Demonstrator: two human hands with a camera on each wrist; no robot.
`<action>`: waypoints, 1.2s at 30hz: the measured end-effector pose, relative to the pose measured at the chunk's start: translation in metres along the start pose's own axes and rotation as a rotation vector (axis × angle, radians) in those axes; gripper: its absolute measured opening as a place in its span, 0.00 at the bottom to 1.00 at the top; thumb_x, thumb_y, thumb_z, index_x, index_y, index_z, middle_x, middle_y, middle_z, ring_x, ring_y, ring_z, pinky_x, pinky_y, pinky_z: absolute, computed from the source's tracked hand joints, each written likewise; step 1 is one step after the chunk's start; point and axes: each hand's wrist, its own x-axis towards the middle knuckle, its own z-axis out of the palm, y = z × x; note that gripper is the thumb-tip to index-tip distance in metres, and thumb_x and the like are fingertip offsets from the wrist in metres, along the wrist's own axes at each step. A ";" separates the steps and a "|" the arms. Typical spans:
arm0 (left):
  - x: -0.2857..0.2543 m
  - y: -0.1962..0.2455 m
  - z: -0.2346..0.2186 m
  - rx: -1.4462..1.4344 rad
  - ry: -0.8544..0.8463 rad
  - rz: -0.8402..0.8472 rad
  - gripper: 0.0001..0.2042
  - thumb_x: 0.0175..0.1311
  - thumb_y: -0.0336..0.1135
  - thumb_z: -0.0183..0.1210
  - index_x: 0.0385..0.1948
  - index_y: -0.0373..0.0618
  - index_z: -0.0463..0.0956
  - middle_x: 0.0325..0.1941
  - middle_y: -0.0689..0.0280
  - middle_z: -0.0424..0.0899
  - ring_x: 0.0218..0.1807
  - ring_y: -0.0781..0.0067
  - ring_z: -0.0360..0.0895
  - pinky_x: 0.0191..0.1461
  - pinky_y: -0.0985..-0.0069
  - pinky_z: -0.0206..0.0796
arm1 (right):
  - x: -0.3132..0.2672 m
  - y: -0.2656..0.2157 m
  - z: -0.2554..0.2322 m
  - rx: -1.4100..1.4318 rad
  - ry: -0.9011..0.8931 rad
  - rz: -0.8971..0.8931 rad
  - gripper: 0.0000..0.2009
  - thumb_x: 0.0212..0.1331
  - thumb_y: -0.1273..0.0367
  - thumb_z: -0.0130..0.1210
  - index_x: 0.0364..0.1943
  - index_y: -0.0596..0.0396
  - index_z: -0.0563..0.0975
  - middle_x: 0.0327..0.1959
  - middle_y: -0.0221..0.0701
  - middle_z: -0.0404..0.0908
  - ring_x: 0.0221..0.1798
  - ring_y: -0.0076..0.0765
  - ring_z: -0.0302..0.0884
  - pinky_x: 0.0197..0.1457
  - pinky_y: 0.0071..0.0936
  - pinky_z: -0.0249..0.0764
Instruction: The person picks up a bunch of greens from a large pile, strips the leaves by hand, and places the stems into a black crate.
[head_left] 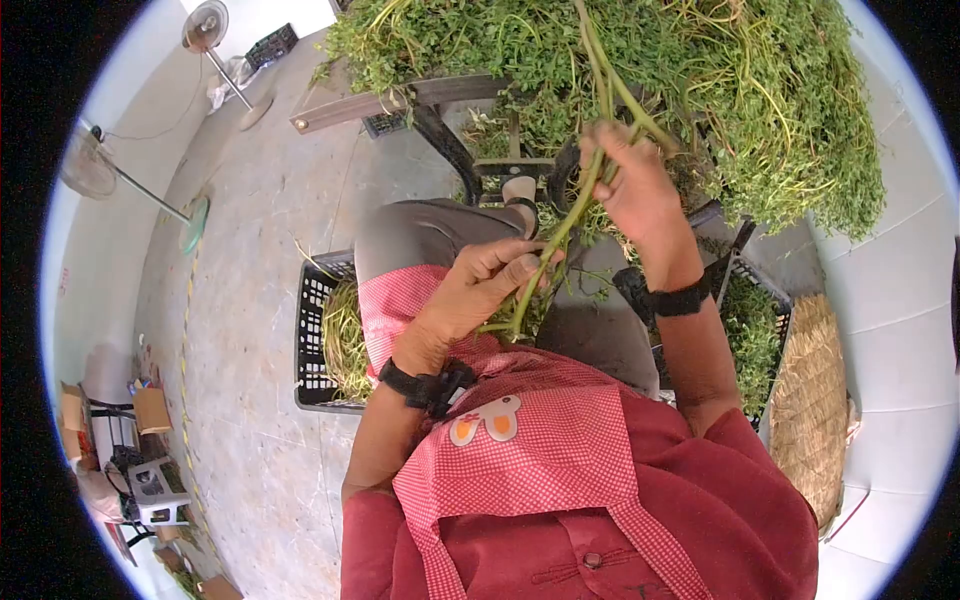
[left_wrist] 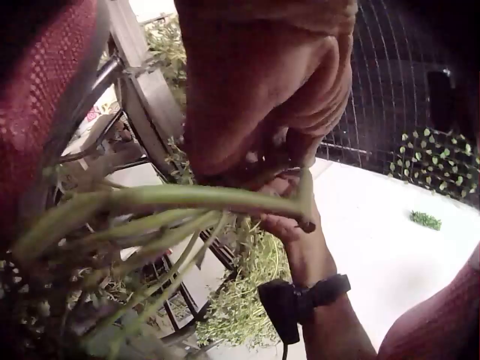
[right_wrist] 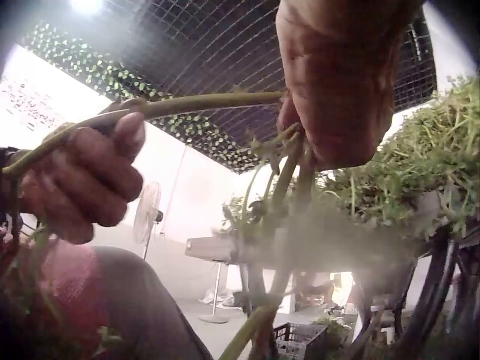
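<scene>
A long green stem (head_left: 577, 212) runs between both hands above the lap in the head view. My left hand (head_left: 478, 285) grips its lower part with curled fingers and thumb. Higher up, my right hand (head_left: 640, 185) pinches the same stem where it branches, beside the heap of leafy greens (head_left: 780, 110). The right wrist view shows the stem (right_wrist: 217, 101) stretching from the left hand (right_wrist: 82, 172) to the right hand (right_wrist: 337, 90). In the left wrist view a cut stem end (left_wrist: 304, 217) sticks out near the left hand (left_wrist: 262, 90).
The greens lie on a table with a wooden edge (head_left: 400, 100). A black crate (head_left: 312, 345) with stems stands left of the legs, another crate (head_left: 780, 330) on the right beside a woven mat (head_left: 808, 400). Standing fans (head_left: 195, 222) are at the far left.
</scene>
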 end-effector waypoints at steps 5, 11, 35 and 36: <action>0.015 -0.005 0.007 0.457 0.014 0.183 0.14 0.67 0.38 0.48 0.47 0.40 0.73 0.35 0.70 0.77 0.30 0.83 0.70 0.32 0.84 0.64 | -0.002 0.010 0.008 0.107 -0.137 0.121 0.10 0.63 0.62 0.49 0.33 0.54 0.69 0.18 0.24 0.66 0.18 0.19 0.62 0.16 0.14 0.55; 0.005 0.009 0.009 0.461 -0.051 0.072 0.11 0.68 0.33 0.44 0.46 0.39 0.70 0.33 0.62 0.73 0.30 0.74 0.71 0.35 0.77 0.65 | 0.004 -0.001 0.004 0.076 -0.121 0.053 0.10 0.62 0.61 0.49 0.33 0.53 0.69 0.14 0.21 0.62 0.14 0.19 0.59 0.14 0.16 0.49; 0.005 -0.036 -0.009 -0.277 0.147 -0.145 0.14 0.68 0.42 0.47 0.36 0.42 0.76 0.21 0.75 0.70 0.16 0.90 0.55 0.17 0.89 0.46 | 0.017 -0.010 0.037 -0.178 0.036 -0.213 0.10 0.62 0.63 0.49 0.33 0.56 0.71 0.12 0.22 0.62 0.12 0.20 0.58 0.14 0.20 0.52; 0.003 -0.036 -0.011 -0.318 0.051 -0.136 0.14 0.68 0.42 0.47 0.39 0.42 0.77 0.26 0.71 0.75 0.16 0.90 0.55 0.17 0.89 0.45 | 0.021 -0.010 0.031 -0.143 0.079 -0.208 0.11 0.61 0.63 0.49 0.34 0.57 0.71 0.11 0.24 0.64 0.11 0.22 0.60 0.13 0.22 0.53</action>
